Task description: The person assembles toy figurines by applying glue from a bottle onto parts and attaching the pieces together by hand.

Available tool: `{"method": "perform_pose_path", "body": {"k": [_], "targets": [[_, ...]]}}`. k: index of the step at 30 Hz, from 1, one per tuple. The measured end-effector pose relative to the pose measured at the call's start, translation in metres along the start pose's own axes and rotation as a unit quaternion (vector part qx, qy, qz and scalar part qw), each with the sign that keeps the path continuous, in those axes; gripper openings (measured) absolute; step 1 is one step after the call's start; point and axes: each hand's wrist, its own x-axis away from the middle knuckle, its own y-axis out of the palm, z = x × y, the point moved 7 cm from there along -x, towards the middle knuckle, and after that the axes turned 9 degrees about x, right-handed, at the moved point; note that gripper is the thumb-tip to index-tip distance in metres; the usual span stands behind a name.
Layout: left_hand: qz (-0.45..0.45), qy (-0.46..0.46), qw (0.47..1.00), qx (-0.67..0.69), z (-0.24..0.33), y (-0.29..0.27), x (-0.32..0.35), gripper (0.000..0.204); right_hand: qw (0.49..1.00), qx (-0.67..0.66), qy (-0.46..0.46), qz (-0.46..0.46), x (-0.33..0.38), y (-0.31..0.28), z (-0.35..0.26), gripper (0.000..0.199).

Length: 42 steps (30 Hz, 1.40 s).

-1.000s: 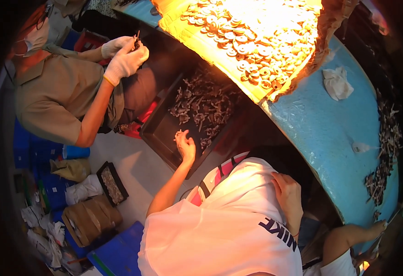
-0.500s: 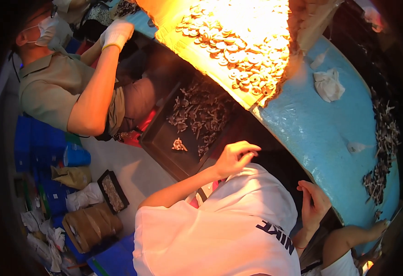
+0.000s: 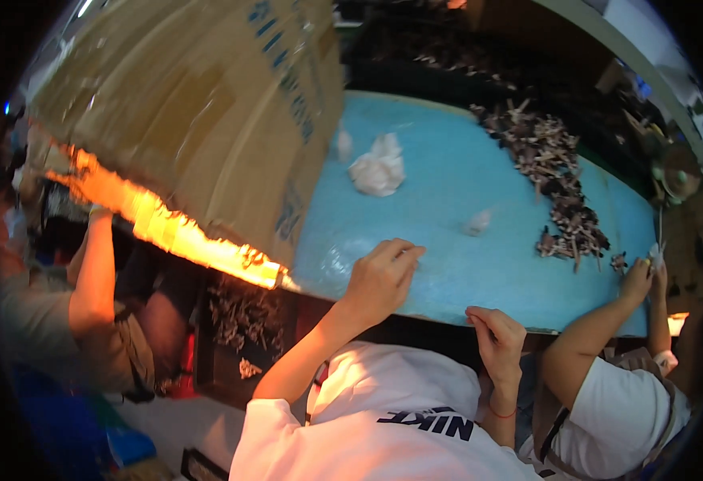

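Observation:
My left hand (image 3: 383, 279) hovers over the near edge of the blue tabletop (image 3: 416, 208), its fingers bent and pressed together. Closed in a pinch, my right hand (image 3: 499, 341) hangs just at that same edge, further right. I cannot make out whether either hand holds anything small. Beyond my left hand lies a crumpled white cloth or bag (image 3: 379, 166). A small whitish, blurred piece (image 3: 477, 223) rests nearer to my right hand. A heap of small brown and pale stick-like parts (image 3: 552, 172) spreads along the far right of the table.
A large cardboard box (image 3: 199, 104) stands at the left, its torn lower edge lit orange. A co-worker's arm (image 3: 93, 264) is left of it. Below, a dark tray (image 3: 227, 361) holds similar parts. At the right, another co-worker's hands (image 3: 648, 276) work at the table.
The view has swung to the right and up, so the cardboard's outside and more tabletop show. My left hand has moved from above my lap to over the table edge; my right stays closed.

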Motion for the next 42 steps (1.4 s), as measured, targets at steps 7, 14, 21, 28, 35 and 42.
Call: {"method": "perform_pose_path", "body": {"k": [7, 14, 21, 28, 35, 42], "targets": [[-0.041, -0.037, 0.994, 0.098, -0.004, 0.034, -0.054, 0.016, 0.993, -0.003, 0.067, 0.102, 0.002, -0.028, 0.034, 0.013], [-0.003, 0.010, 0.999, 0.045, 0.008, 0.037, -0.082, 0.016, 0.983, -0.105, 0.107, 0.104, -0.029, -0.003, 0.066, 0.050], [0.016, -0.018, 1.000, -0.004, -0.012, 0.024, -0.057, 0.018, 0.993, -0.067, 0.045, 0.084, -0.079, 0.016, 0.060, 0.064], [0.015, -0.060, 0.998, 0.032, -0.019, 0.011, -0.032, 0.017, 0.994, 0.025, 0.006, 0.104, -0.088, 0.031, 0.066, 0.048], [0.094, -0.077, 0.993, 0.000, -0.048, -0.013, -0.037, 0.022, 0.961, -0.257, 0.098, 0.041, -0.079, 0.043, 0.066, 0.021], [0.125, -0.024, 0.988, -0.083, -0.053, -0.016, -0.066, 0.033, 0.910, -0.387, 0.147, -0.028, -0.067, 0.044, 0.050, 0.019]]}}
